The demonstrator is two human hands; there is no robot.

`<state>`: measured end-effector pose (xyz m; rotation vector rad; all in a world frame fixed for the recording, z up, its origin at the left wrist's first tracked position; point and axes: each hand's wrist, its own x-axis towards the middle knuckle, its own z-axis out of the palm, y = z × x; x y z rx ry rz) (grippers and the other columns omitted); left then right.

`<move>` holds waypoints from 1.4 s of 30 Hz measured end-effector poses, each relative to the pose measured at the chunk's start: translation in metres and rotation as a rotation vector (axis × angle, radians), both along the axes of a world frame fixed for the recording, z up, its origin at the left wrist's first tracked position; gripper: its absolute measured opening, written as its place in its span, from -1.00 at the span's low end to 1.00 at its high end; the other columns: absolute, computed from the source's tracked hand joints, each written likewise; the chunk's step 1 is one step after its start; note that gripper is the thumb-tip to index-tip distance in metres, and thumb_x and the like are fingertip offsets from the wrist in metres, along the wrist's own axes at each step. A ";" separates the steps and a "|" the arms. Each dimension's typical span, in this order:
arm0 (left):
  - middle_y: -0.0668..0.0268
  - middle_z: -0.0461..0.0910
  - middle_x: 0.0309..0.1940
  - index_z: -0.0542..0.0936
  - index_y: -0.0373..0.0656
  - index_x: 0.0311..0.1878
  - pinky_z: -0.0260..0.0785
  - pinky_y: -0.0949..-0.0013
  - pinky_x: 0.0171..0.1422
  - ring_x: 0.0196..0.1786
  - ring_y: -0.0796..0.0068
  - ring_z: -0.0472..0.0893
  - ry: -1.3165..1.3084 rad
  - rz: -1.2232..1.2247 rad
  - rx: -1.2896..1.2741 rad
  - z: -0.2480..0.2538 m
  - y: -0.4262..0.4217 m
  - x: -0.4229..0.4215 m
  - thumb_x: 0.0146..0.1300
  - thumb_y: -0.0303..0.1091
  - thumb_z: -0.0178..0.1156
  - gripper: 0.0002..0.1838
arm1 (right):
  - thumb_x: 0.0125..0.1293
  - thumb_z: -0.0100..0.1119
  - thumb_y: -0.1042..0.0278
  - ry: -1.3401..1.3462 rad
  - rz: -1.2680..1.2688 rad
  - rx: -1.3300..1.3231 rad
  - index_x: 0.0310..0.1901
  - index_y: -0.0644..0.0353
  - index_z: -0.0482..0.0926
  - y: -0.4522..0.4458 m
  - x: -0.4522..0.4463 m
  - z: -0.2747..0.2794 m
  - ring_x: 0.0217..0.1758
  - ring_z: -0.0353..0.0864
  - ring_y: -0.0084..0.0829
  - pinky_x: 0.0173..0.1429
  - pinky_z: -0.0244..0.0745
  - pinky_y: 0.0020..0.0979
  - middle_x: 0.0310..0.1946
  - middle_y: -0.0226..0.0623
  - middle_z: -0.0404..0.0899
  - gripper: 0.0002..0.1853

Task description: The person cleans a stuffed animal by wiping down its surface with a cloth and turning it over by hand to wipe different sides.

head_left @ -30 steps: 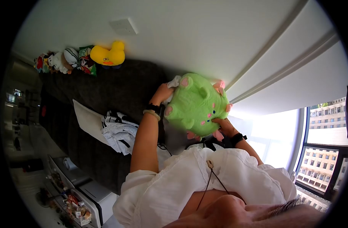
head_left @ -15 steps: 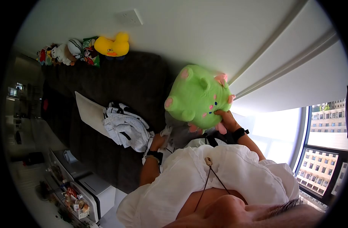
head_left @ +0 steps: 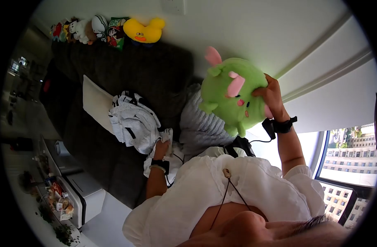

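Note:
My right hand [head_left: 272,95] grips the side of a round green plush toy [head_left: 233,92] with pink parts, holding it up near the white wall. Low on the left, my left hand [head_left: 161,149] is closed on a white cloth [head_left: 168,136] at the dark sofa's edge. Beside that hand lies a crumpled white garment with black marks [head_left: 133,121], partly over a pale flat board [head_left: 97,101]. Under the green toy is a grey ribbed cushion or blanket [head_left: 203,123].
Along the top of the dark sofa [head_left: 155,61] sit a yellow duck plush [head_left: 144,31] and several other soft toys [head_left: 83,29]. A window [head_left: 349,160] stands at the right. A white cart with items [head_left: 69,201] is at the lower left.
The green toy has turned and moved right and upward with my right hand. My left hand has let go of the toy and moved down beside the garment, with white cloth in it.

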<state>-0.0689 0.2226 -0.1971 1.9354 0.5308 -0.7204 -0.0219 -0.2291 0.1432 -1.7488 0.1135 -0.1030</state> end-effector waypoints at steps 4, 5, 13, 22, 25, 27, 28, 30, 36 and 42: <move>0.00 0.75 -0.24 0.67 -0.33 0.00 0.50 0.13 -0.07 -0.15 0.08 0.73 -0.252 -0.001 -0.023 -0.036 -0.010 -0.006 0.22 -0.08 0.31 -0.52 | -0.01 0.21 0.73 0.083 0.135 -0.111 -0.03 0.43 0.61 0.015 0.025 -0.008 -0.22 0.72 -0.39 -0.08 0.64 -0.36 -0.23 -0.17 0.74 -0.59; 0.00 0.75 -0.23 0.67 -0.33 0.01 0.50 0.13 -0.06 -0.15 0.08 0.73 -0.261 -0.010 -0.034 -0.042 -0.010 -0.008 0.21 -0.09 0.32 -0.52 | -0.05 0.25 0.72 0.091 0.184 -0.139 -0.03 0.42 0.63 0.015 0.035 -0.024 -0.21 0.73 -0.35 -0.07 0.64 -0.34 -0.25 -0.13 0.74 -0.57; 0.06 0.74 -0.07 0.61 -0.30 0.19 0.52 0.24 0.03 -0.04 0.19 0.72 -0.259 0.100 -0.084 -0.020 0.002 -0.037 0.26 -0.21 0.31 -0.51 | -0.19 0.40 0.51 0.025 0.151 -0.759 0.00 0.24 0.66 0.013 0.077 -0.082 -0.09 0.73 -0.03 0.00 0.62 -0.16 -0.22 0.00 0.73 -0.45; 0.08 0.74 -0.06 0.62 -0.32 0.17 0.52 0.24 0.05 -0.05 0.19 0.72 -0.347 -0.006 -0.013 -0.004 0.010 -0.021 0.26 -0.22 0.33 -0.52 | -0.11 0.34 0.32 0.065 0.181 -1.033 0.15 0.24 0.58 0.022 0.067 -0.123 0.11 0.64 -0.01 0.20 0.56 -0.14 0.00 -0.01 0.65 -0.35; 0.08 0.74 -0.04 0.62 -0.31 0.17 0.51 0.25 0.08 -0.01 0.21 0.71 -0.369 -0.095 0.041 -0.006 0.006 -0.004 0.26 -0.23 0.33 -0.53 | -0.11 0.41 0.32 0.077 0.079 -0.961 0.19 0.21 0.54 0.019 0.069 -0.141 0.11 0.60 0.04 0.22 0.54 -0.12 0.05 -0.04 0.60 -0.31; 0.09 0.74 -0.03 0.62 -0.31 0.18 0.50 0.26 0.10 0.00 0.23 0.71 -0.327 0.056 -0.100 0.010 -0.001 -0.006 0.27 -0.24 0.33 -0.52 | -0.14 0.49 0.33 0.077 0.079 -0.901 0.22 0.24 0.50 0.010 0.072 -0.128 0.14 0.56 0.07 0.29 0.50 -0.12 0.13 -0.01 0.56 -0.24; 0.10 0.74 -0.02 0.62 -0.31 0.19 0.50 0.26 0.11 0.01 0.24 0.71 -0.309 0.118 -0.171 0.019 -0.005 -0.004 0.27 -0.25 0.32 -0.52 | -0.13 0.50 0.33 0.030 0.091 -0.907 0.25 0.23 0.48 0.009 0.068 -0.121 0.17 0.53 0.08 0.30 0.49 -0.10 0.16 -0.01 0.52 -0.21; 0.11 0.73 -0.01 0.61 -0.31 0.20 0.49 0.27 0.12 0.03 0.27 0.70 -0.369 0.096 -0.218 0.021 -0.005 0.001 0.27 -0.26 0.32 -0.52 | -0.11 0.53 0.33 -0.072 0.113 -0.922 0.31 0.22 0.43 0.009 0.067 -0.111 0.22 0.47 0.11 0.34 0.45 -0.07 0.24 -0.01 0.46 -0.15; 0.11 0.72 0.01 0.59 -0.35 0.22 0.48 0.29 0.13 0.04 0.29 0.68 -0.472 0.095 -0.231 0.044 -0.005 0.011 0.27 -0.29 0.32 -0.51 | -0.01 0.55 0.30 -0.238 0.012 -0.851 0.39 0.18 0.38 0.003 0.049 -0.114 0.41 0.36 0.05 0.44 0.37 -0.08 0.37 0.00 0.37 -0.13; 0.26 0.71 -0.04 0.61 -0.34 0.18 0.45 0.37 0.12 -0.01 0.47 0.64 -0.494 0.116 -0.361 0.103 -0.025 0.011 0.35 -0.32 0.30 -0.59 | 0.12 0.51 0.41 -0.283 -0.158 -0.573 0.32 0.24 0.44 0.019 -0.032 -0.079 0.23 0.59 -0.10 0.27 0.52 -0.20 0.20 -0.07 0.56 -0.30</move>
